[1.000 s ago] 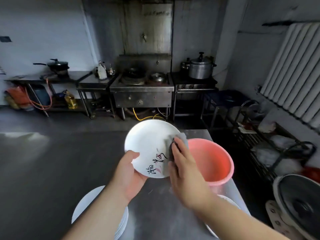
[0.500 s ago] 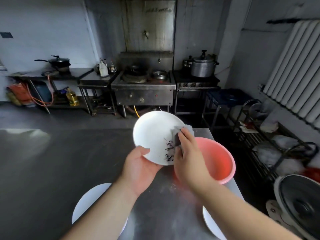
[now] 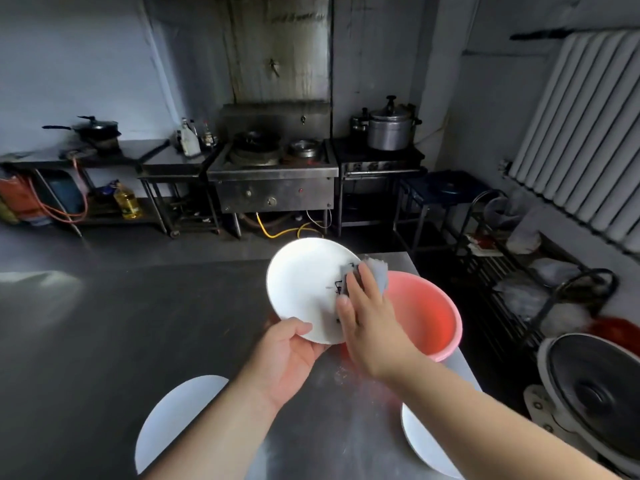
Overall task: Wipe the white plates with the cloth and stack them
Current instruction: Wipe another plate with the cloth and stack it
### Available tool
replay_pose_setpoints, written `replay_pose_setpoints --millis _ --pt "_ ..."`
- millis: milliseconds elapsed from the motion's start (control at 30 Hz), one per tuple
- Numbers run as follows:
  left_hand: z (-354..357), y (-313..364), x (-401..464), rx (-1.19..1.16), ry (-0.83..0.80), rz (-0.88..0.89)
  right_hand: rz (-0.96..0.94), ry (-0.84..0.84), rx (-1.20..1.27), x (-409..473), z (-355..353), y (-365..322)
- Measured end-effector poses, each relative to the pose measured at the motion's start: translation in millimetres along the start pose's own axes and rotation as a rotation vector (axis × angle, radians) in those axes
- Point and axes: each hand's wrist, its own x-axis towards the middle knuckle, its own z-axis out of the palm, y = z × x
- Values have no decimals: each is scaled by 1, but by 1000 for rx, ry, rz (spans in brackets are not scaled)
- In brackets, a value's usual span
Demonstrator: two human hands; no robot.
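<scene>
Task status: mid-wipe. The left hand (image 3: pixel 287 351) is closed on the lower rim of a white plate (image 3: pixel 304 289), held tilted above the bench (image 3: pixel 104 341). The right hand (image 3: pixel 367 317) presses a grey cloth (image 3: pixel 375 271) flat against the plate's right side, over dark markings.

Plates on bench: one group lower left (image 3: pixel 169 417), another lower right (image 3: pixel 419 441), both partly hidden by the arms; which is wiped cannot be told, so stacking is judged unfinished.

Surface: stainless steel, dull. A pink basin (image 3: pixel 429 317) stands just behind the hands.

Room: dim kitchen with a wok stove (image 3: pixel 273 178), pressure cooker (image 3: pixel 391 129), radiator (image 3: pixel 581 140) and fan (image 3: pixel 595 393).
</scene>
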Motion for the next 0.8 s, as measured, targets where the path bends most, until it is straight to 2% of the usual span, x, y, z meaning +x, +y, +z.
replay_pose_setpoints --millis 67,167,267,333,400,500,633,700,800 --pt "2 0 2 -34 -9 -13 4 55 9 8 -12 0" --pt "2 0 5 0 23 -64 -33 62 -9 -16 9 -16" --pt "-1 -1 6 40 43 -110 5 -45 86 -41 27 -32" --pt "2 3 5 9 20 -52 6 -53 96 -29 13 -28" --pt "5 7 5 -28 -15 26 4 17 19 -9 -8 -21" --pt "8 8 4 -46 -43 28 32 45 -36 -6 -12 -18" --pt "0 5 2 -56 -13 -50 -114 -16 87 -46 20 -22" --pt "-4 7 -2 -43 -23 -61 -79 5 127 -45 17 -12" --pt "-9 13 -8 48 -46 -85 104 73 65 -20 -4 4"
